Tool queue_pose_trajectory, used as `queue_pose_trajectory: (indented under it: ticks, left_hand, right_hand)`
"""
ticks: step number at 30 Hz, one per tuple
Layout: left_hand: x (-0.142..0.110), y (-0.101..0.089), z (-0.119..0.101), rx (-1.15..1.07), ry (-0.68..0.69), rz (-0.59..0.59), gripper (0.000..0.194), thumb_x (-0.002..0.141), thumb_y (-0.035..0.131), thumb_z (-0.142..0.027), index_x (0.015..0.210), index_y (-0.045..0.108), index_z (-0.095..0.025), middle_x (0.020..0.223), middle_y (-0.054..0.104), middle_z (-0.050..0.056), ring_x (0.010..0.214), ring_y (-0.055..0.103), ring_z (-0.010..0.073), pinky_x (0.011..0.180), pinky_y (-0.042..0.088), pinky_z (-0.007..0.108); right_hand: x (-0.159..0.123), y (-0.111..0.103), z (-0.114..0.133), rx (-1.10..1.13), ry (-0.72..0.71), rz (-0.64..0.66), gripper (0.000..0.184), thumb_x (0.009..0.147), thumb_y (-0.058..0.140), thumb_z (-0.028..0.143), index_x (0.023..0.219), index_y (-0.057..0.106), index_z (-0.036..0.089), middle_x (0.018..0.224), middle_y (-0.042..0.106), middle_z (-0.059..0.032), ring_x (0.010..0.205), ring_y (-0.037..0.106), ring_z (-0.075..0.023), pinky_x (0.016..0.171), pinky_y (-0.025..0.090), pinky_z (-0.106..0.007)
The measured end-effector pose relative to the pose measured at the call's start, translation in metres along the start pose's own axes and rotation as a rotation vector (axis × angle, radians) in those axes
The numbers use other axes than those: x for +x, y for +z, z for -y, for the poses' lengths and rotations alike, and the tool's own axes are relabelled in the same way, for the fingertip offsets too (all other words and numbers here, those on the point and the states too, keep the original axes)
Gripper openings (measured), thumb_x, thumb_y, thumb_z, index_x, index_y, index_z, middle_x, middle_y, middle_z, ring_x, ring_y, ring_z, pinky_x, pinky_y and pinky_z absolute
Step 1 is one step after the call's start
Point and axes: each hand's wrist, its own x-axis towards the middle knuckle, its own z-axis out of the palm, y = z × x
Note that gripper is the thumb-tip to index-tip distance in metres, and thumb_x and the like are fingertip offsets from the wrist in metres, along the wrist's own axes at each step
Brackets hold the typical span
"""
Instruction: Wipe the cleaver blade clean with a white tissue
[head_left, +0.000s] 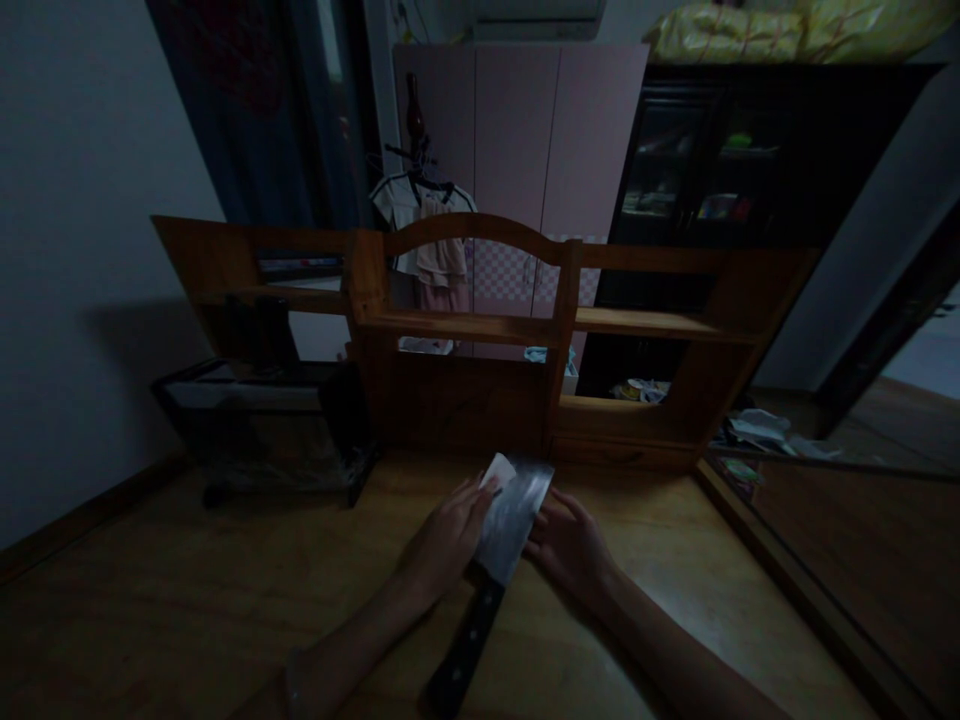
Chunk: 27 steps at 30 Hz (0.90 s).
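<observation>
A cleaver (515,520) with a broad grey metal blade and a black riveted handle (469,640) is tilted over the wooden table, its handle pointing toward me. My left hand (450,530) is closed on a small white piece of tissue (497,470), pressed on the blade's upper left part. On the other side, my right hand (570,545) grips the blade near its right edge, with some fingers hidden behind it. Neither hand is on the handle. The room is dim, so whether the tissue is paper or cloth is hard to tell.
A wooden shelf unit (469,325) stands along the table's back edge. At the left is a black-framed rack (262,430) with dark upright handles. A raised wooden edge (780,580) runs along the right side. Beyond are a pink wardrobe (514,140) and a dark cabinet (810,150).
</observation>
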Motion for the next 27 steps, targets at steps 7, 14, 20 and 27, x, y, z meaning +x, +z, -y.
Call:
queue_pose_trajectory:
  ticks: [7, 14, 20, 27]
  left_hand:
    - [-0.005, 0.000, -0.010, -0.018, 0.248, 0.119, 0.042, 0.101, 0.030, -0.031, 0.109, 0.071, -0.027, 0.109, 0.071, -0.002, 0.114, 0.061, 0.0164, 0.108, 0.041, 0.036]
    - [-0.001, 0.004, -0.007, 0.120, 0.231, 0.035, 0.037, 0.100, 0.034, -0.030, 0.117, 0.067, -0.024, 0.123, 0.065, 0.001, 0.121, 0.056, 0.0160, 0.108, 0.042, 0.035]
    - [0.004, 0.003, 0.005, 0.182, 0.171, -0.079, 0.034, 0.099, 0.038, -0.028, 0.113, 0.068, -0.021, 0.117, 0.068, 0.005, 0.110, 0.064, 0.0178, 0.099, 0.050, 0.033]
    - [-0.008, -0.009, 0.002, 0.040, 0.455, -0.162, 0.034, 0.096, 0.041, -0.019, 0.090, 0.075, -0.020, 0.102, 0.074, 0.006, 0.095, 0.069, 0.0169, 0.090, 0.052, 0.031]
  right_hand:
    - [0.003, -0.010, 0.004, 0.098, 0.020, 0.069, 0.038, 0.090, 0.047, 0.042, 0.097, 0.065, 0.010, 0.089, 0.071, -0.0132, 0.086, 0.065, -0.0257, 0.081, 0.048, -0.040]
    - [0.003, -0.011, 0.005, 0.176, 0.021, 0.043, 0.033, 0.091, 0.047, 0.038, 0.092, 0.065, 0.010, 0.086, 0.071, -0.0111, 0.080, 0.065, -0.0223, 0.083, 0.048, -0.037]
    - [0.002, -0.009, 0.003, 0.179, 0.009, 0.003, 0.027, 0.090, 0.051, 0.035, 0.090, 0.066, 0.013, 0.082, 0.070, -0.0076, 0.077, 0.064, -0.0194, 0.080, 0.050, -0.034]
    - [0.003, -0.010, 0.003, 0.137, -0.022, -0.007, 0.028, 0.088, 0.051, 0.035, 0.086, 0.067, 0.012, 0.081, 0.071, -0.0098, 0.083, 0.065, -0.0244, 0.086, 0.048, -0.041]
